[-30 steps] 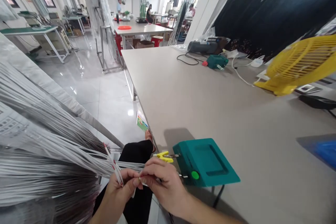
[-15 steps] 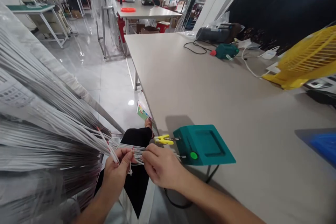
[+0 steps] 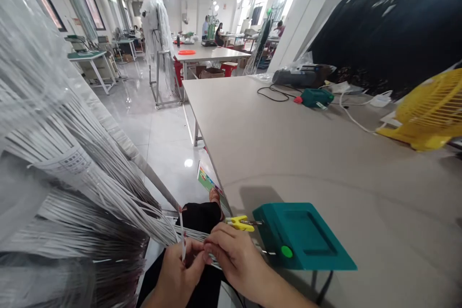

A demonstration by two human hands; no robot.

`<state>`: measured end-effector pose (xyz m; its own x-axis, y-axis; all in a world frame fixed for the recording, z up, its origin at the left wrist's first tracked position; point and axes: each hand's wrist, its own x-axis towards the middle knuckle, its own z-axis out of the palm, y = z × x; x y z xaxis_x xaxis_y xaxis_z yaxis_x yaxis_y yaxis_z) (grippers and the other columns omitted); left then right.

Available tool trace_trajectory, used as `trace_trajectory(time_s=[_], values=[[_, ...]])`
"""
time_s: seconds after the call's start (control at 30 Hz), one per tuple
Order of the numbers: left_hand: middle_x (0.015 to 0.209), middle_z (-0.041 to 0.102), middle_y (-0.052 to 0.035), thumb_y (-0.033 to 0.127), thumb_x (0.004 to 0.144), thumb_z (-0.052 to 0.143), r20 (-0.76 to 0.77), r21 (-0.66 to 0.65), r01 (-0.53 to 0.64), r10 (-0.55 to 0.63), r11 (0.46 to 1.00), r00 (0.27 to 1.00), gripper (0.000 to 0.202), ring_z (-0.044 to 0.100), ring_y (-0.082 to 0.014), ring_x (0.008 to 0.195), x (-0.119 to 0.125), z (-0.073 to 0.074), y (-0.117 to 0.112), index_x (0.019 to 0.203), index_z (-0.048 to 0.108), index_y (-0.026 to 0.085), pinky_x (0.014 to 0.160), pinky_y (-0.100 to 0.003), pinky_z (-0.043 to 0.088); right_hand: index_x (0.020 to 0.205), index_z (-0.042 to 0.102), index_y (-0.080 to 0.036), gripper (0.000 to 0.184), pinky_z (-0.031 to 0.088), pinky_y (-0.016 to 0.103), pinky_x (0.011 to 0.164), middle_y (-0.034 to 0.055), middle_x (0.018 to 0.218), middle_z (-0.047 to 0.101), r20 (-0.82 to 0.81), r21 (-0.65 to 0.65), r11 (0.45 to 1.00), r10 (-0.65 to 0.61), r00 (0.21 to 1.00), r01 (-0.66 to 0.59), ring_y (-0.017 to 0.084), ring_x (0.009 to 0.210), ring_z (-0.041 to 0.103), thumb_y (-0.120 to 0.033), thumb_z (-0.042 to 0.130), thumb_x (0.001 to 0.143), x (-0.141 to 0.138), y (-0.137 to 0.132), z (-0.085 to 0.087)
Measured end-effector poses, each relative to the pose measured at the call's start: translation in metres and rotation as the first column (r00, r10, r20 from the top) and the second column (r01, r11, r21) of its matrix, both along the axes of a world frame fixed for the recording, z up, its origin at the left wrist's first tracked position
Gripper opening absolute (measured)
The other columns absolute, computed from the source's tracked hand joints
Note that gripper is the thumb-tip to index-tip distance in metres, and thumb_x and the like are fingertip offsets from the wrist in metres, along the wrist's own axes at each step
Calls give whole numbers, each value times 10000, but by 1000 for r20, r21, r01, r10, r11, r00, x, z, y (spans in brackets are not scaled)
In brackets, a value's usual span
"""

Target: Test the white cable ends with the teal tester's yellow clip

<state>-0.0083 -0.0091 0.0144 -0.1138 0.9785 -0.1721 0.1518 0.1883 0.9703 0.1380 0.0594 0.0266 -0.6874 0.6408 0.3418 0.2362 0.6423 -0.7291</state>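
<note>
My left hand (image 3: 182,269) is closed around a few white wires, one short wire (image 3: 182,236) with reddish ends standing up from it. My right hand (image 3: 236,257) is pinched, its fingertips meeting those of my left hand at the wire ends; what exactly lies between them is hidden. A thick bundle of white wires (image 3: 130,211) runs from the left down to both hands, above my lap. Right of my hands sits a teal device (image 3: 306,238) with a green button (image 3: 287,251). A yellow clip (image 3: 241,223) is attached at its left side.
The grey table (image 3: 274,144) extends forward on the right. A yellow fan (image 3: 429,110) and a green power tool (image 3: 315,98) with cords are on it. A wrapped rack pole (image 3: 144,163) slants down at the left. People and other tables are farther back.
The camera view has tilted up, so the scene sits lower. My fingertips have come together at the wires, and the loose wire in my left hand now stands more upright.
</note>
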Motion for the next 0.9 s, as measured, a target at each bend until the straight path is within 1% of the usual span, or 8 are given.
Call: trace_trajectory(time_s=[0.13, 0.3, 0.4, 0.5, 0.57, 0.63, 0.77, 0.9], values=[[662, 656, -61, 348, 790, 555, -32, 40, -40, 41, 998, 999, 240, 576, -174, 634, 3, -6, 0, 726, 669, 147, 592, -246, 440, 752, 544, -162, 189, 327, 248, 538, 43, 713, 546, 132, 244, 968, -91, 987, 57, 135, 620, 487, -135, 383, 848, 1, -2, -4], [669, 663, -56, 373, 761, 605, 177, 14, -253, 247, 967, 953, 228, 588, -165, 640, 6, -4, 3, 733, 628, 148, 602, -243, 459, 729, 546, -152, 213, 321, 269, 518, 47, 681, 539, 155, 415, 910, -93, 984, 21, 142, 585, 467, -122, 364, 837, 2, -4, 3], [671, 665, -33, 376, 750, 630, 246, -85, -279, 292, 956, 924, 318, 508, -100, 484, 2, 2, 4, 974, 576, 157, 465, -200, 390, 788, 584, -142, 200, 377, 260, 548, 51, 708, 572, 199, 479, 875, -35, 979, -66, 141, 622, 504, -130, 393, 846, 18, 1, 16], [699, 663, -11, 358, 781, 606, 214, -83, -207, 220, 975, 952, 515, 398, -62, 424, 0, 6, 8, 1241, 442, 193, 413, -178, 307, 965, 593, -130, 188, 444, 287, 714, 81, 884, 623, 174, 576, 814, -210, 962, 73, 172, 803, 562, -233, 478, 858, 44, 15, 29], [696, 659, -12, 353, 793, 591, 197, -68, -132, 143, 989, 970, 533, 366, -57, 430, 3, 6, 14, 1270, 426, 182, 416, -179, 295, 1153, 528, -126, 379, 448, 352, 785, 119, 1043, 599, 325, 582, 809, -328, 887, 86, 225, 919, 551, -332, 527, 835, 60, 24, 35], [695, 657, -21, 354, 792, 589, 192, -68, -76, 88, 995, 977, 511, 344, -53, 425, 9, 5, 21, 1245, 457, 157, 408, -181, 285, 1201, 501, -124, 470, 406, 428, 888, 137, 1116, 576, 485, 536, 843, -352, 800, 45, 267, 1022, 520, -361, 568, 801, 69, 31, 38], [735, 666, -44, 358, 790, 591, 193, -60, -14, 25, 998, 981, 485, 334, -47, 412, 20, 3, 36, 1209, 485, 136, 383, -185, 271, 1011, 616, -152, 249, 307, 479, 981, 101, 961, 638, 660, 441, 897, -312, 683, -17, 258, 1013, 539, -289, 571, 807, 66, 35, 42], [755, 677, -62, 369, 789, 600, 254, -90, 7, 16, 996, 967, 518, 328, -42, 390, 23, 3, 42, 1233, 459, 143, 355, -180, 255, 1102, 583, -144, 305, 308, 463, 971, 101, 943, 654, 702, 410, 911, -289, 651, -37, 237, 924, 588, -275, 563, 827, 54, 35, 47]])
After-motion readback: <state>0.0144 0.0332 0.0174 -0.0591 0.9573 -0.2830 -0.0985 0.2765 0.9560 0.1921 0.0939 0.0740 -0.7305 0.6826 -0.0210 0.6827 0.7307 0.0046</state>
